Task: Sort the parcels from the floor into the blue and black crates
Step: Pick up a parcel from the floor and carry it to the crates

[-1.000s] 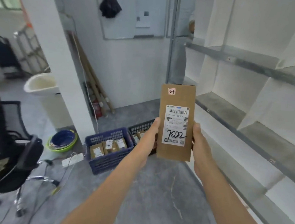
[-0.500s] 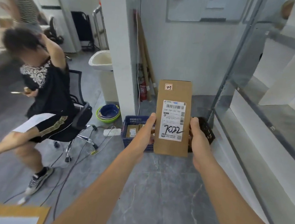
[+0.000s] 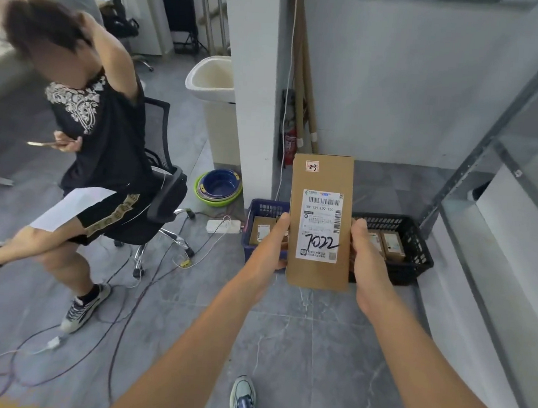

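At the bottom of the view, the wearer's grey-and-blue shoe (image 3: 244, 401) is planted on the grey marbled floor tiles (image 3: 315, 336), a step nearer the crates than a second ago. Above it, the left hand (image 3: 269, 245) and right hand (image 3: 368, 256) grip as before. Each hand pinches one long edge of the tall brown cardboard parcel (image 3: 323, 172), thumb on the front face and fingers hidden behind. The parcel stays upright in the air, its white shipping label (image 3: 320, 227) with the handwritten "7022" facing the camera.

What has changed is the framing. The view has swung away from the grey metal shelving (image 3: 503, 190) on the right, and both crates now look larger and closer. The parcel hangs directly in front of the gap between them. The blue plastic crate (image 3: 262, 208) shows past its left edge and the black plastic crate (image 3: 410, 234) past its right, each already holding small brown boxes.

This looks like the end of the carry. The parcel seems within reach of either crate, and nothing in its position favours one yet. The label or the small "2-3" sticker (image 3: 312, 166) probably decides.

Farther left, a white power strip (image 3: 224, 226) with trailing cables lies on the floor, and a seated person on a black office chair (image 3: 162, 189) is well apart from the crates.
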{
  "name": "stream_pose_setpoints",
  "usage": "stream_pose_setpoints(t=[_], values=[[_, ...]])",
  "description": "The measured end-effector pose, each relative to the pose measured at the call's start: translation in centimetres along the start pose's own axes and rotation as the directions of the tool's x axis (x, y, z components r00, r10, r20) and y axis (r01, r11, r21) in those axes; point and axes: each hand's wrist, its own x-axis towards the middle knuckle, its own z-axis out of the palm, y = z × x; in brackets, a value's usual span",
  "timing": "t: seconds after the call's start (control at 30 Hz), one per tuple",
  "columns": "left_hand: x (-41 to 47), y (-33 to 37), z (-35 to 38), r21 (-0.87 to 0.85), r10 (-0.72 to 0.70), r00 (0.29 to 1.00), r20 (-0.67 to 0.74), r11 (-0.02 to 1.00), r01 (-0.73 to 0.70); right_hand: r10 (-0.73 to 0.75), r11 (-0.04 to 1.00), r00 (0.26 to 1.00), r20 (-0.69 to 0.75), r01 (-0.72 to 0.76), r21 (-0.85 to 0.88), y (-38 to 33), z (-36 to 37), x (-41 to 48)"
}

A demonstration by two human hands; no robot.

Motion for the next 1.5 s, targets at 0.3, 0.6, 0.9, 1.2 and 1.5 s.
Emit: stream_pose_setpoints(t=[0.3,0.6,0.9,1.2,1.5], values=[[12.8,2.8,-6.7,0.012,-0.119,0.993,-0.002,0.993,0.119,0.082,0.995,0.997,0.002,-0.082,-0.048,-1.9,8.8,11.6],[23.8,4.4,-9.2,0.061,-0.192,0.98,-0.044,0.979,0.194,0.208,0.976,0.976,0.064,-0.202,-0.085,-3.0,13.2,22.4],[39.8,3.6,-8.6,0.045,-0.324,0.934,-0.147,0.941,0.334,0.31,0.947,0.935,0.17,-0.288,-0.14,0.3,16.2,39.9],[53.0,-3.0,-10.2,0.01,-0.474,0.847,-0.239,0.871,0.491,0.45,0.884,0.871,0.196,-0.404,-0.234,7.6,19.1,52.6],[66.4,-16.4,-14.3,0.058,-0.574,0.777,-0.259,0.794,0.605,0.575,0.808,0.811,0.103,-0.544,-0.226,21.0,24.8,63.8]])
